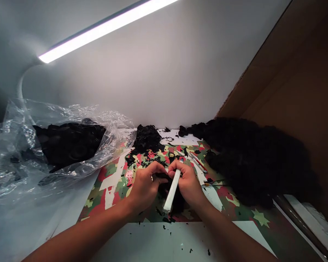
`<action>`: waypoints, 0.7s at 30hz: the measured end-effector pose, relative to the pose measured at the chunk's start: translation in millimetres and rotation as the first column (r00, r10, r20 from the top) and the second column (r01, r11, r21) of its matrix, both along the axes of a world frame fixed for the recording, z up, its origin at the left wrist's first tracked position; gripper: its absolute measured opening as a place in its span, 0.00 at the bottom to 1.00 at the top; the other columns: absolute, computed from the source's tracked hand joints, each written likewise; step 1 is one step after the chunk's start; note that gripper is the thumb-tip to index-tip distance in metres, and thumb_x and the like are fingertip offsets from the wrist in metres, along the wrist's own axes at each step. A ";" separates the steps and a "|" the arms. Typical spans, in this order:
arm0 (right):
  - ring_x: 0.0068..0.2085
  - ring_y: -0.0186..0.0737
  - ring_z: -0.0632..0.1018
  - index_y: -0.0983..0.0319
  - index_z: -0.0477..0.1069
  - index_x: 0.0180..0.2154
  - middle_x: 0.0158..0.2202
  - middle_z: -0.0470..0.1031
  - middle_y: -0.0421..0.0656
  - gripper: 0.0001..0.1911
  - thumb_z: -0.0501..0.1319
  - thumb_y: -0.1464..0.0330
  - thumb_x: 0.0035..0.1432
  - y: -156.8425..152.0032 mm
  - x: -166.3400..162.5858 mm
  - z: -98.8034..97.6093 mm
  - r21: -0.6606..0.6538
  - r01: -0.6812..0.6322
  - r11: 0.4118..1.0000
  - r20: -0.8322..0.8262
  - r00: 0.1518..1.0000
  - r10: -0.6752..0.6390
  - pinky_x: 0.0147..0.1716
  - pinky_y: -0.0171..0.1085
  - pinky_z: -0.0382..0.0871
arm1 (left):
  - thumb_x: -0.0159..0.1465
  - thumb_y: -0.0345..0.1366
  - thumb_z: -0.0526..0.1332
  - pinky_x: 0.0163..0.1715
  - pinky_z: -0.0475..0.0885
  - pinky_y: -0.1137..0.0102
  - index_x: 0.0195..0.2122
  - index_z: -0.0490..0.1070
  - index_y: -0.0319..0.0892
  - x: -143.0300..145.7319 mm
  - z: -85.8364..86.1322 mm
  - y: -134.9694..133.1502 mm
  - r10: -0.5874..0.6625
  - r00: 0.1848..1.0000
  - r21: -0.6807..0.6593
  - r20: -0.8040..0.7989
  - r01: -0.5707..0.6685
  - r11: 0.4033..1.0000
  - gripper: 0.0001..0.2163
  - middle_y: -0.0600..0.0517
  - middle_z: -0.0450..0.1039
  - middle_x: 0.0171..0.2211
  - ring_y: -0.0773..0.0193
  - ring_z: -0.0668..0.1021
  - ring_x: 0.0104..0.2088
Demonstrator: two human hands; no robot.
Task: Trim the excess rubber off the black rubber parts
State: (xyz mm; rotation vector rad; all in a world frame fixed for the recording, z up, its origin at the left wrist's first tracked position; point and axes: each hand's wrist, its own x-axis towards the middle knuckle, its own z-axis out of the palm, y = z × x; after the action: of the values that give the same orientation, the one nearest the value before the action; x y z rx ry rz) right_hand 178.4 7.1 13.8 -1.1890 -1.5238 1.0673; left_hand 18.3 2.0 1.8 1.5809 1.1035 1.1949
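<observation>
My right hand (188,181) is closed around a long white handle (172,191), whose near end slants down toward me; the working tip is too small to make out. Close beside it, my left hand (147,182) pinches a thin black rubber-like piece (161,177) between thumb and fingers. The fingertips of both hands nearly meet over this piece, and its shape is partly hidden by them. Below the hands lies dark black material in shadow. Black scraps (153,156) are scattered just beyond the hands.
Left, a clear plastic bag (112,125) holds black round pieces (73,142). A heap of black scraps (148,136) sits at the back; a large black pile (251,156) is at right by a cardboard panel (295,72). Slim tools (198,162) lie on the camouflage-patterned sheet (109,214). A lamp (106,31) hangs above.
</observation>
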 end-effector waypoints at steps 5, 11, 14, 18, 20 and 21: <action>0.25 0.34 0.60 0.59 0.62 0.24 0.24 0.59 0.36 0.17 0.58 0.58 0.61 10.2 12.5 0.5 -0.068 0.109 0.992 -0.227 0.966 -0.122 0.25 0.34 0.53 | 0.52 0.19 0.61 0.34 0.74 0.70 0.31 0.75 0.44 -2.0 -2.7 1.3 0.014 0.997 -0.006 0.072 -0.013 1.000 0.12 0.53 0.78 0.30 0.61 0.80 0.33; 0.33 0.41 0.72 0.57 0.77 0.34 0.31 0.74 0.40 0.04 0.64 0.65 0.58 5.4 12.8 1.0 0.170 -0.037 0.985 0.176 0.984 0.006 0.37 0.40 0.61 | 0.53 0.19 0.61 0.33 0.74 0.71 0.31 0.72 0.44 -1.9 -1.5 3.5 0.026 0.998 -0.013 0.057 -0.026 1.000 0.12 0.55 0.77 0.29 0.62 0.80 0.32; 0.32 0.40 0.71 0.58 0.75 0.30 0.29 0.76 0.39 0.06 0.62 0.72 0.58 -1.3 4.7 1.4 0.342 -0.101 0.934 0.332 0.943 -0.020 0.44 0.44 0.57 | 0.53 0.20 0.62 0.32 0.73 0.72 0.32 0.70 0.44 -2.3 -2.1 3.2 0.048 0.998 0.069 -0.045 -0.045 0.997 0.11 0.56 0.77 0.28 0.64 0.79 0.30; 0.28 0.37 0.67 0.60 0.67 0.27 0.25 0.70 0.38 0.07 0.57 0.74 0.56 0.1 2.0 -2.2 0.259 -0.014 0.966 0.233 0.971 -0.048 0.35 0.39 0.58 | 0.54 0.19 0.61 0.35 0.74 0.71 0.34 0.70 0.45 -2.1 -5.7 0.8 0.001 0.995 0.116 -0.099 0.010 0.993 0.13 0.56 0.78 0.31 0.64 0.81 0.32; 0.26 0.35 0.64 0.59 0.62 0.26 0.23 0.63 0.36 0.08 0.54 0.70 0.58 7.8 7.9 -5.8 0.098 0.089 0.991 0.024 0.996 -0.092 0.28 0.36 0.56 | 0.54 0.17 0.58 0.36 0.75 0.71 0.35 0.70 0.45 -2.6 -8.7 0.0 -0.015 0.997 0.130 -0.080 0.025 0.991 0.15 0.55 0.79 0.32 0.64 0.81 0.34; 0.24 0.35 0.62 0.58 0.60 0.26 0.22 0.60 0.35 0.09 0.54 0.67 0.59 12.7 12.5 -7.7 0.032 0.138 0.990 -0.070 0.988 -0.136 0.25 0.35 0.55 | 0.54 0.17 0.58 0.36 0.76 0.71 0.35 0.70 0.45 -3.0 -10.2 0.2 -0.022 0.999 0.124 -0.048 0.028 0.992 0.15 0.55 0.79 0.32 0.64 0.82 0.35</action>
State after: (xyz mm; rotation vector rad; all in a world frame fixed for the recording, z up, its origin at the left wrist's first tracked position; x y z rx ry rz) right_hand 191.0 19.9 6.1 -1.2022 -1.3832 0.9744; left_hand 15.3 2.2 -8.4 1.7207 1.0533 1.2366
